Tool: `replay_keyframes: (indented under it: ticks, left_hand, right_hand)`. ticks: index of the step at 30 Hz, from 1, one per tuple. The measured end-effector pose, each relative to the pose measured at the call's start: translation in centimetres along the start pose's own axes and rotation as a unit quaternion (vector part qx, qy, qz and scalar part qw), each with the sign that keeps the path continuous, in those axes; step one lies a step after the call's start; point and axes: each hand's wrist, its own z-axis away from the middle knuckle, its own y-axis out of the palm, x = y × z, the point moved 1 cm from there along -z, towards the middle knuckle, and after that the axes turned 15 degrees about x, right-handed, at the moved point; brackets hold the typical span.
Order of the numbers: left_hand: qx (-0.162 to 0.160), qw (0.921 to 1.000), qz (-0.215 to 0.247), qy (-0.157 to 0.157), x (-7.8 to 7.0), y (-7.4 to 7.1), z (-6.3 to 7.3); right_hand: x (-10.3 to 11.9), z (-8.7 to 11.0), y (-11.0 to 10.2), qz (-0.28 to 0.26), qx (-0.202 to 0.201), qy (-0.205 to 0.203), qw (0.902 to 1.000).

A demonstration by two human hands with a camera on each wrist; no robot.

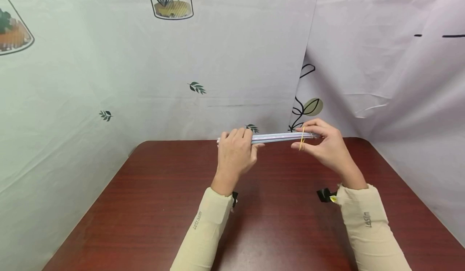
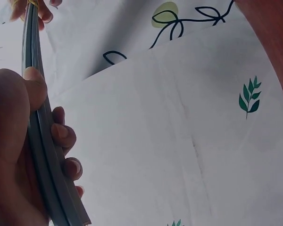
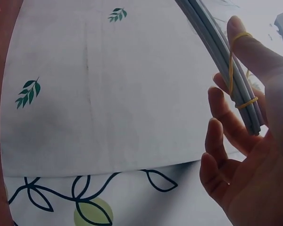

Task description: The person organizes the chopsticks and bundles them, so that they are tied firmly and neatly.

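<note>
A bundle of long, thin, pale blue-grey sticks (image 1: 276,137) is held nearly level above the far part of the table. My left hand (image 1: 235,152) grips its left part, with the thumb along one side and the fingers wrapped round the other, as the left wrist view shows. At the opposite end, my right hand (image 1: 327,146) stretches a yellow rubber band (image 3: 230,75) between spread thumb and fingers. Part of that band is wound round the sticks (image 3: 212,42) near their tip, which reaches in toward the right palm.
The dark red wooden table (image 1: 163,198) lies beneath both hands. White cloth (image 1: 236,53) with printed plants hangs behind and at the sides. Black straps with devices (image 1: 323,195) sit at the sleeve cuffs.
</note>
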Motion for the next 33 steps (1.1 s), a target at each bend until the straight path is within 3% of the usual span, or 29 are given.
replay_keyframes:
  ticks: [5,8,10,13,15,17,20,24,29,33]
  left_hand:
    - [0.025,0.9995,-0.009,-0.016,-0.2,0.5,-0.1]
    - [0.034,0.9992,-0.009,-0.02,-0.2,0.7,-0.1]
    - [0.029,0.9994,-0.008,-0.019,-0.2,0.8,-0.1]
    - [0.012,0.9998,-0.004,-0.018,0.0,0.5,-0.1]
    - [0.0,0.9997,0.005,-0.022,0.2,0.2,-0.1]
    - [-0.011,0.9993,0.015,-0.031,0.3,-0.2,-0.1]
    - [-0.028,0.9982,0.018,-0.049,0.6,-0.5,-0.1]
    - [-0.053,0.9958,-0.006,-0.074,0.6,-0.7,-0.1]
    - [-0.085,0.9909,-0.027,-0.1,0.5,-0.9,-0.2]
    - [-0.13,0.9854,-0.022,-0.107,0.6,-1.1,-0.4]
  right_hand:
    - [-1.0,0.1,0.0,0.037,0.0,-0.018,0.9992]
    - [-0.8,-0.1,0.2,0.135,-0.018,-0.048,0.9895]
    - [-0.2,-0.3,0.6,0.224,-0.043,-0.092,0.9694]
    - [1.3,-0.7,1.8,0.309,-0.101,-0.178,0.9289]
    - [2.2,-0.9,2.7,0.315,-0.129,-0.237,0.9097]
    - [2.9,-0.9,3.3,0.299,-0.153,-0.272,0.9019]
    - [3.4,-0.8,3.5,0.271,-0.174,-0.278,0.9047]
    - [3.5,-0.6,3.4,0.205,-0.191,-0.251,0.9266]
    - [3.2,-0.6,3.4,0.078,-0.206,-0.221,0.95]
    - [3.5,-0.5,3.2,-0.033,-0.239,-0.174,0.9547]
